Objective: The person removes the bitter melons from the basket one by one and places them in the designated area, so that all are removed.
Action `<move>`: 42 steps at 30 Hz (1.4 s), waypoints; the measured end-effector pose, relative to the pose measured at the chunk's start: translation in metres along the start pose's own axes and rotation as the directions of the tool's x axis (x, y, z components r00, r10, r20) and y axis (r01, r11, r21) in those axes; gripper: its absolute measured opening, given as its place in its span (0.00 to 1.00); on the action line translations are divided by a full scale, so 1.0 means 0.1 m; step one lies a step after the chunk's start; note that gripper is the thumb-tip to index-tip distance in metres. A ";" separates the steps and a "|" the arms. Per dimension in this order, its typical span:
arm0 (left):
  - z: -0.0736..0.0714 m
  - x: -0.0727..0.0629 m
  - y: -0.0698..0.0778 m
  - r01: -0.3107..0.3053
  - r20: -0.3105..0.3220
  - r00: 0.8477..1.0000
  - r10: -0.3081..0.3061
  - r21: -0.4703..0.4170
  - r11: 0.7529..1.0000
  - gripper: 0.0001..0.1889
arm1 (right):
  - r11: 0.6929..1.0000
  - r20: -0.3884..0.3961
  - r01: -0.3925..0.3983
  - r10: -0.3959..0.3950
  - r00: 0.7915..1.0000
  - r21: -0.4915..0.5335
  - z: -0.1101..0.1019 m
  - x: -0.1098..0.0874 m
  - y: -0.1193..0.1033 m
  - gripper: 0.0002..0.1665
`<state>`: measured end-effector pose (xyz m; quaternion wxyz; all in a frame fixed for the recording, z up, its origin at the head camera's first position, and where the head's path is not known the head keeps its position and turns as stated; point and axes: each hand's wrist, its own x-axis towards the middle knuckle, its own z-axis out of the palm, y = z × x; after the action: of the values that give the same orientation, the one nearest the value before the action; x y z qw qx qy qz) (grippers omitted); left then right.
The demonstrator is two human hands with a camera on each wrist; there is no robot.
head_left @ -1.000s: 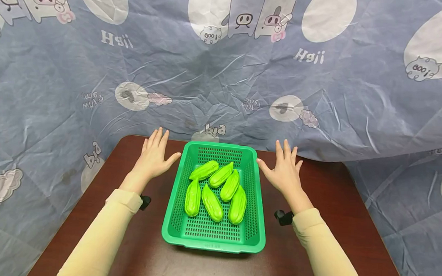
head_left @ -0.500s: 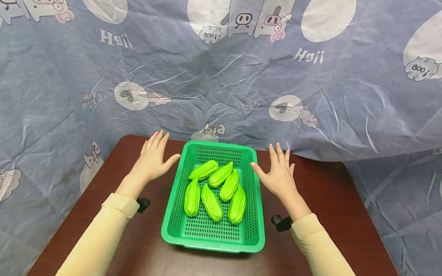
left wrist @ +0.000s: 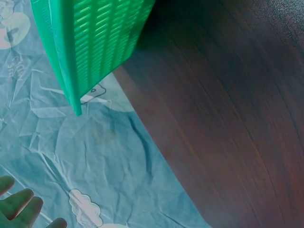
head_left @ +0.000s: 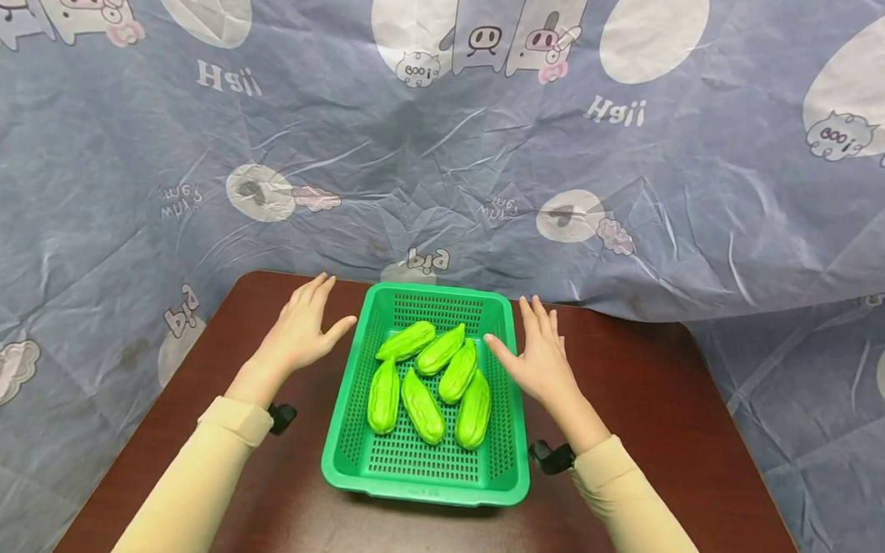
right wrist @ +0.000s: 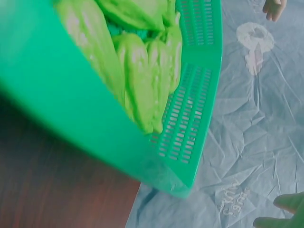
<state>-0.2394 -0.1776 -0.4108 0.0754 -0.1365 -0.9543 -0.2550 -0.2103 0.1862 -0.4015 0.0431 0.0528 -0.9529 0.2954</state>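
A green plastic basket (head_left: 424, 493) with perforated walls stands on the table. Inside lie several bright green, ridged, elongated vegetables (head_left: 383, 399), tapered at one end; they resemble bitter melons. Left of the basket is my left hand (head_left: 297, 331), fingers straight and thumb toward the rim, holding nothing. My right hand (head_left: 543, 365) is by the right rim with fingers extended; its thumb overlaps the rim from above, and contact cannot be told. The left wrist view has the basket's outer wall (left wrist: 104, 42) and some fingertips (left wrist: 26, 209). Close to the right wrist camera are the basket and vegetables (right wrist: 135, 71).
The dark reddish-brown table (head_left: 631, 403) extends on both sides of the basket. Behind and around it hangs a grey-blue cloth (head_left: 419, 158) with cartoon prints. Black wrist mounts (head_left: 551, 458) sit under both forearms.
My right hand has moved left and slightly nearer, from beside the basket to over its right rim. My left hand has shifted slightly left and nearer. The basket and vegetables stay in place.
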 end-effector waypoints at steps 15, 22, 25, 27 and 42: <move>0.05 -0.08 -0.01 -0.009 0.019 1.000 0.010 -0.057 0.998 0.40 | 0.994 0.051 -0.002 -0.003 0.999 0.111 0.15 -0.09 -0.20 0.53; 0.09 -0.13 -0.02 0.011 0.033 0.999 -0.007 -0.114 0.993 0.39 | 0.988 0.089 -0.033 0.020 0.996 0.154 0.23 -0.14 -0.27 0.53; 0.11 -0.15 -0.03 0.024 0.043 0.999 -0.018 -0.142 0.990 0.38 | 0.985 0.093 -0.038 0.023 0.995 0.167 0.27 -0.16 -0.28 0.52; 0.13 -0.16 -0.04 0.034 0.051 0.998 -0.026 -0.160 0.987 0.38 | 0.985 0.093 -0.040 0.024 0.995 0.171 0.31 -0.17 -0.27 0.52; 0.25 -0.26 -0.06 0.082 0.126 0.990 -0.060 -0.179 0.980 0.38 | 0.979 0.147 -0.132 0.109 0.983 0.154 0.52 -0.23 -0.28 0.52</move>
<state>-0.2185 -0.1758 -0.4406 -0.0042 -0.1237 -0.9337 -0.3360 -0.1867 0.1356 -0.4308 -0.0451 0.0185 -0.9276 0.3703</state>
